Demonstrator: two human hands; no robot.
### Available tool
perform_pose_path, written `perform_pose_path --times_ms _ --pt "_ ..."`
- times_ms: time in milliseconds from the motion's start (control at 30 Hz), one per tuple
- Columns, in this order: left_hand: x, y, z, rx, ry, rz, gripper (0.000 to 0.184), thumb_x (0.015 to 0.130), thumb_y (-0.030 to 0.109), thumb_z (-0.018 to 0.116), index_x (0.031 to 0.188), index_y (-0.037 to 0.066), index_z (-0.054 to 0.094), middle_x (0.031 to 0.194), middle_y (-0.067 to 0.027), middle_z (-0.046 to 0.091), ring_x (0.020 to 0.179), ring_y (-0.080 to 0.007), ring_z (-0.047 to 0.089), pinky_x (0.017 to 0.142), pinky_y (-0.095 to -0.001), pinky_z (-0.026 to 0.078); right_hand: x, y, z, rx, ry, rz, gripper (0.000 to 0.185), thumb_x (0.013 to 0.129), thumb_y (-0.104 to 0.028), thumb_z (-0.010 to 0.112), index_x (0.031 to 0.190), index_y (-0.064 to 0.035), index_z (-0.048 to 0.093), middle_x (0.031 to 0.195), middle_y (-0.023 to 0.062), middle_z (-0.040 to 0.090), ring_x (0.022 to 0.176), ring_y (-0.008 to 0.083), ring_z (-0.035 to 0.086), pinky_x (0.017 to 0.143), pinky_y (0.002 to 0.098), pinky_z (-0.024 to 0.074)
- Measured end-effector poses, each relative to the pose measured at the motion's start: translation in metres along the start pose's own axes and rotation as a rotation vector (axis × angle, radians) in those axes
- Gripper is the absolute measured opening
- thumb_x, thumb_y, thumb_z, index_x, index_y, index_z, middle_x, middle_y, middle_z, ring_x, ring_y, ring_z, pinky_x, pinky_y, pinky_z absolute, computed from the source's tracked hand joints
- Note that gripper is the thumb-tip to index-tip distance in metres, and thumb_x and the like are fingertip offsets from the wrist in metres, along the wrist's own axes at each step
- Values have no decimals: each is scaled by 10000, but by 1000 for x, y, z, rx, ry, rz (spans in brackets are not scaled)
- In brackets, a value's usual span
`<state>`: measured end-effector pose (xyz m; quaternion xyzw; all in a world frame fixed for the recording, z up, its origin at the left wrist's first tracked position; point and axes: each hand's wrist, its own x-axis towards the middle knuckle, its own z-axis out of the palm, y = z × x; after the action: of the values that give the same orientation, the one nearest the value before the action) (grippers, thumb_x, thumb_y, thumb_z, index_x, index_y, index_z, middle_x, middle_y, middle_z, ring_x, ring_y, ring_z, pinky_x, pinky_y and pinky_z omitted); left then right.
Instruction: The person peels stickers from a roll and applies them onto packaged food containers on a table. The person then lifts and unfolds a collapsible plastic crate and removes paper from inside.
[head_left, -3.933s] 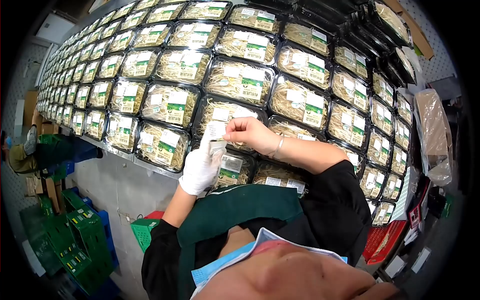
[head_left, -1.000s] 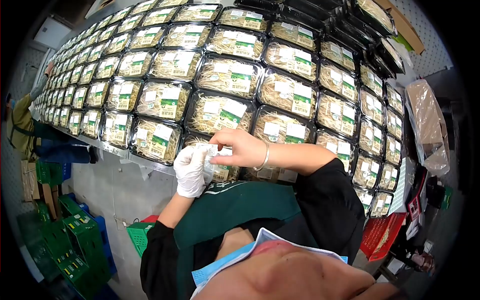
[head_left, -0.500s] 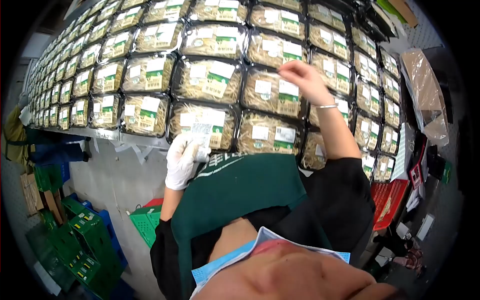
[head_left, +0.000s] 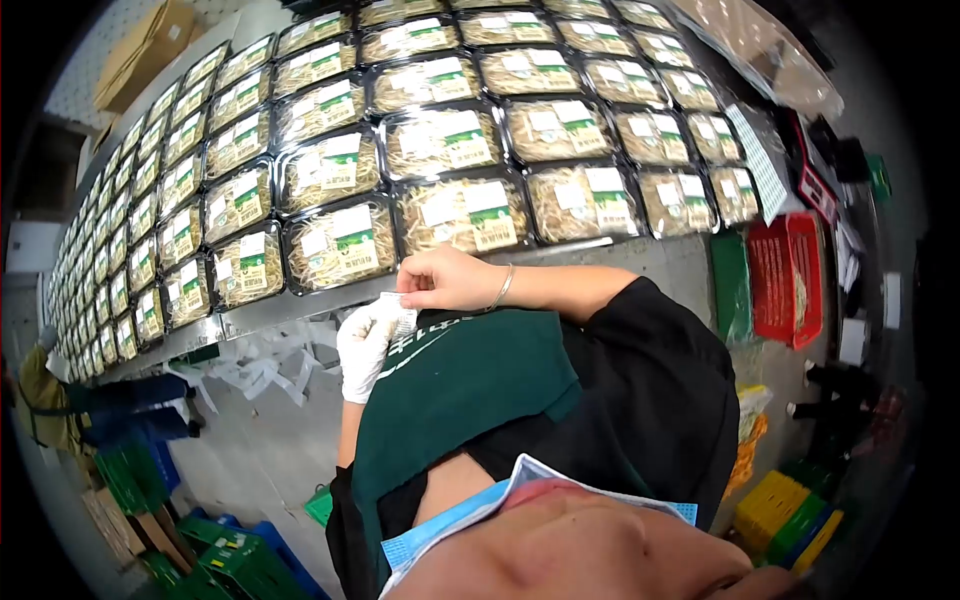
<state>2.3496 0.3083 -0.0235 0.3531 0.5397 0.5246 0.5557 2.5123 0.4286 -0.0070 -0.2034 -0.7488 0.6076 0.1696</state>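
Observation:
My left hand, in a white glove, is closed around a strip of printed white labels in front of my green apron. My bare right hand, with a bracelet at the wrist, meets the top of that strip; thumb and fingers are pinched at its edge. Whether a single label is between them is too small to tell. Just beyond my hands lies a black tray of bean sprouts under clear film, with white and green labels. Another sprout tray sits to its left.
Rows of similar trays cover the metal table. Backing-paper scraps hang and lie below its edge. A red crate stands at right, green crates at lower left. Another person is at the table's far left.
My right hand has come back from over the trays to the label strip in my left hand. The view has turned, and the trays appear shifted in it.

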Motion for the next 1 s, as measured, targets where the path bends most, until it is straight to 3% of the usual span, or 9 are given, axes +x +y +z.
perform_pose_path --times_ms 67,233,300,367,433,567,633,767,1000 --pt "-17 -9 -4 -41 -13 -82 153 799 26 548 931 -43 583 858 -49 610 746 -83 552 677 -204 433 -21 3 21 15 51 3 127 773 -174 608 797 -52 582 667 24 555 605 104 518 567 241 432" --pt "-65 -23 9 -163 -36 6 530 801 -20 478 1293 0 284 708 32 519 533 -4 369 508 -125 307 -58 4 69 -178 107 -208 87 738 -131 599 799 -70 585 712 46 544 668 178 533 623 277 439" --pt "-83 -22 14 -83 -3 64 512 774 -29 476 1264 8 333 731 22 502 542 -14 374 506 -132 305 -70 4 84 -227 134 -233 102 738 -131 608 819 -73 585 704 44 538 660 173 532 614 278 441" --pt "-95 -23 17 -60 -5 99 471 756 -32 481 1221 6 412 811 -17 551 575 -35 418 533 -148 340 -83 3 96 -322 181 -219 170 724 -162 641 863 -84 581 717 43 535 693 182 535 640 294 444" --pt "-102 -23 19 364 -23 330 334 714 -27 495 1038 1 573 1102 -107 522 747 -108 509 654 -206 403 -96 0 104 -435 317 -263 191 715 -178 652 865 -86 579 731 43 535 719 189 532 657 299 443" --pt "-113 -38 14 359 -221 253 604 705 -64 494 1269 -19 282 1308 -135 334 1020 -158 502 866 -247 396 -120 1 110 -449 363 -254 186 698 -228 662 806 -98 584 756 38 531 767 211 520 680 312 436" --pt "-122 -28 30 -85 -225 156 578 706 -44 512 1250 -18 320 1213 -117 443 917 -132 536 787 -220 423 -125 2 115 -425 280 -247 144 690 -226 653 728 -105 586 734 36 529 745 220 518 663 315 435" --pt "-120 -36 29 -167 -267 -60 376 735 36 551 1104 -23 498 987 -97 572 857 -148 551 759 -245 442 -131 1 119 -388 370 -231 110 688 -181 640 709 -91 581 721 45 536 746 216 520 660 312 437" --pt "-99 -81 12 351 52 290 186 777 125 520 883 10 622 808 -94 615 727 -158 568 656 -262 437 -131 16 119 -308 322 4 228 724 -221 629 865 -53 563 781 75 575 711 187 575 647 286 474"
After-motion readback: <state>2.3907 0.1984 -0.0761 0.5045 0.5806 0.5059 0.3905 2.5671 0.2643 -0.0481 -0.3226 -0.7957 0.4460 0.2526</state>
